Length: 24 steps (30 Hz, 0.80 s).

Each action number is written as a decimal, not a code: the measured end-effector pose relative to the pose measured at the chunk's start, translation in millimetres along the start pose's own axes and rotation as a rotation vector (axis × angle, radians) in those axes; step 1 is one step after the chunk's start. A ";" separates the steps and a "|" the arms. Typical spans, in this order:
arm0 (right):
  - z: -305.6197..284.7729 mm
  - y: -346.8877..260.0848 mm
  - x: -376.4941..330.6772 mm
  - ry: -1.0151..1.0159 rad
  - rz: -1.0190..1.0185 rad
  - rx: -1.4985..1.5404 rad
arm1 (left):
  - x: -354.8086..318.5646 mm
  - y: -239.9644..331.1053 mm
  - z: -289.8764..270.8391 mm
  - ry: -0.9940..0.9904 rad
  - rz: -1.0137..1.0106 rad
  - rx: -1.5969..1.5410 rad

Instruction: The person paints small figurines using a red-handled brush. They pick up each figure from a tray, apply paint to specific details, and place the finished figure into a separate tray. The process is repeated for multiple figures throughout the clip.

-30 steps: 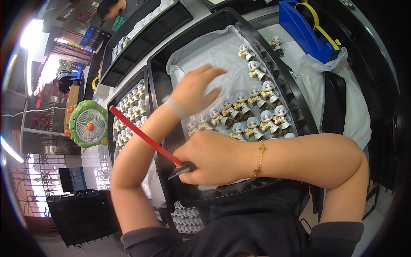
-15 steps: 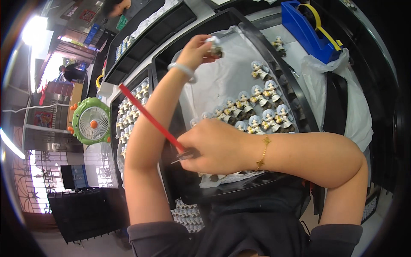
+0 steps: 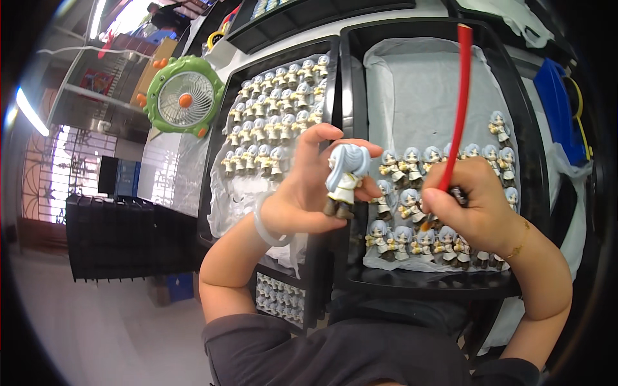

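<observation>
My left hand (image 3: pixel 297 196), with a pale ring round its wrist, holds a small figurine (image 3: pixel 344 183) upright between thumb and fingers. The figurine has long light-blue hair, a white outfit and dark boots, and its back and side face me. My right hand (image 3: pixel 483 202) is closed round a slim red-handled paintbrush (image 3: pixel 462 96). Its handle rises above the fist, and a small orange-brown tip shows below the thumb. Something dark also pokes from this fist, too covered to name. Beneath the right hand, rows of like figurines (image 3: pixel 400 241) lie on a paper-lined black tray (image 3: pixel 425 286).
Left of it, a second black tray (image 3: pixel 336 83) holds several rows of figurines. Farther left stands a green-framed fan (image 3: pixel 183 100). A blue tape dispenser (image 3: pixel 553 106) sits at the right edge beside crumpled plastic. Another black bin (image 3: pixel 322 19) lies at the back.
My left hand, which held a figurine over the far part of the tray, has come nearer with a figurine. My right hand has moved right, and the brush handle now points up. The view has shifted.
</observation>
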State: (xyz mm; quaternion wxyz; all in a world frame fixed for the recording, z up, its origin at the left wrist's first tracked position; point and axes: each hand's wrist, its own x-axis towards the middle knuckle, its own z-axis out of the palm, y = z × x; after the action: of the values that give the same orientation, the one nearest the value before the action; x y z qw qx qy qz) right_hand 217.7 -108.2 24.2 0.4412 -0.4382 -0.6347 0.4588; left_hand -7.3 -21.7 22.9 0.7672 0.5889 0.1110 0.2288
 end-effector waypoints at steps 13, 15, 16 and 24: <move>0.1 -0.1 1.4 0.044 0.040 -0.026 | -9.7 -0.2 0.5 -0.033 0.065 0.661; 0.5 -0.3 1.2 0.045 0.046 -0.039 | -8.9 1.8 2.1 -0.062 0.088 0.867; 1.0 -0.2 1.1 0.049 0.049 -0.044 | -10.0 0.3 3.1 -0.054 0.118 0.897; 3.3 -1.4 -1.4 0.067 0.117 -0.028 | -7.8 8.9 14.2 -0.001 0.107 1.329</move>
State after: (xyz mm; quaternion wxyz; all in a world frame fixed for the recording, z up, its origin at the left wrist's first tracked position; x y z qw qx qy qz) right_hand 214.6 -110.5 24.7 0.4283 -0.4959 -0.5992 0.4600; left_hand -9.8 -35.8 34.6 0.2289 0.9412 0.1986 0.1490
